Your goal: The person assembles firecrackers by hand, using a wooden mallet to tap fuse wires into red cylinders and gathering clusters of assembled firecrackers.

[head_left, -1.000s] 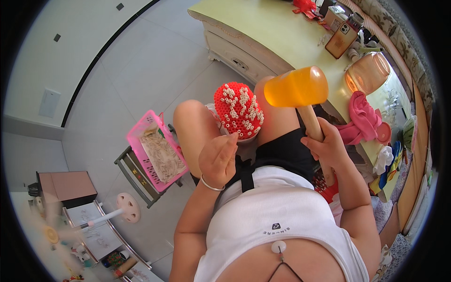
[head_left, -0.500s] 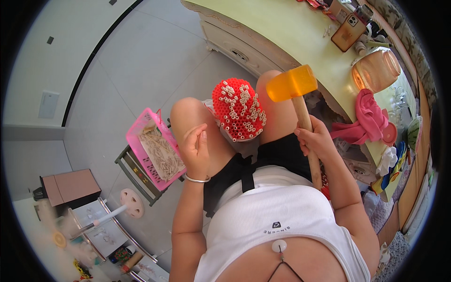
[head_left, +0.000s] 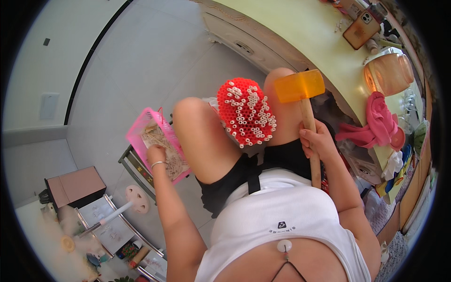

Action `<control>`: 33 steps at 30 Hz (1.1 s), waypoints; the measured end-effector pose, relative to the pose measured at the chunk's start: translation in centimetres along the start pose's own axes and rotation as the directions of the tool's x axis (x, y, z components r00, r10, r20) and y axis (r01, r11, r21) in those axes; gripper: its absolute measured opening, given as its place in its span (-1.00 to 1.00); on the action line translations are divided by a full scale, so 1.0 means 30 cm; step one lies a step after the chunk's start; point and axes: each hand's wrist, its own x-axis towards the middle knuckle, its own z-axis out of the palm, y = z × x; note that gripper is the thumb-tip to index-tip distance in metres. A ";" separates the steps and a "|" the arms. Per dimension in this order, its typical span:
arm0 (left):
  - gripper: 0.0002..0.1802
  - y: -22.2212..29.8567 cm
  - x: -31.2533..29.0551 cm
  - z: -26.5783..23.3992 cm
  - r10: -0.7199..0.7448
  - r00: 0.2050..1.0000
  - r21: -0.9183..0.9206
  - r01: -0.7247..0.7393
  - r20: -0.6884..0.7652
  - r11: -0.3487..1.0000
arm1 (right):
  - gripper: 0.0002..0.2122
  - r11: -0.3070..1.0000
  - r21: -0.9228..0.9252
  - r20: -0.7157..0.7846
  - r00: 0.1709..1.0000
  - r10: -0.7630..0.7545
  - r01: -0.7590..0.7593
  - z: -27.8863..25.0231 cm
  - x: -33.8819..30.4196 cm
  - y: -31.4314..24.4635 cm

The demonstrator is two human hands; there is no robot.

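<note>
Red honeycomb block (head_left: 228, 113), studded with pale sticks (head_left: 174, 162), sits between the thighs (head_left: 197, 127)
Left hand (head_left: 156, 153) in pink basket (head_left: 136, 128) among more sticks; can't make out whether its grip pinches one
Right hand (head_left: 318, 140) wrapped round mallet (head_left: 307, 110), head up
Best: pinch one stick cleanly, hold mallet clear, brace block with both thighs

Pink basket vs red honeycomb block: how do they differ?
Shape: pink basket is four-sided, red honeycomb block is rounded.
Contents: basket's pale sticks lie loose, block's pale pegs sit in holes.
Contact: left hand is at the basket, no hand on the block.
Both hold pale pieces.
</note>
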 end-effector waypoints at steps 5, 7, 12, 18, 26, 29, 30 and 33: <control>-0.70 -0.026 -0.058 0.187 0.093 0.990 0.179 -0.111 0.105 0.978 | -0.87 1.000 -0.014 -0.018 1.000 0.003 -0.003 -0.010 0.011 0.014; -0.72 -0.070 -0.045 0.229 0.062 0.983 0.180 -0.093 0.170 0.979 | -0.87 1.000 -0.003 -0.004 1.000 0.001 -0.001 -0.008 0.014 0.010; -0.81 -0.204 -0.032 0.278 0.114 0.992 0.004 -0.114 0.059 0.993 | -0.89 1.000 -0.009 -0.020 1.000 0.024 -0.024 0.008 0.012 -0.004; -0.89 -0.186 -0.053 0.078 -0.063 0.984 -0.812 -0.099 -0.164 0.574 | -0.89 1.000 0.006 0.006 1.000 0.019 -0.019 0.005 0.019 -0.004; -0.83 0.489 -0.368 -0.296 0.584 0.811 -0.899 0.231 -0.033 -0.371 | -0.89 0.999 0.019 -0.003 0.999 0.040 -0.040 0.000 0.022 -0.007; -0.85 0.688 -0.444 -0.260 0.693 0.713 -0.934 0.309 0.104 -0.178 | -0.88 0.999 0.022 0.004 0.999 0.043 -0.043 -0.002 0.022 -0.010; -0.86 0.733 -0.452 -0.236 0.688 0.721 -0.971 0.217 0.089 -0.102 | -0.88 0.999 0.028 0.006 0.999 0.043 -0.043 -0.002 0.023 -0.011; -0.86 0.825 -0.480 -0.182 0.664 0.746 -0.995 -0.028 0.042 0.095 | -0.88 0.998 0.042 0.010 0.999 0.037 -0.038 -0.009 0.026 -0.002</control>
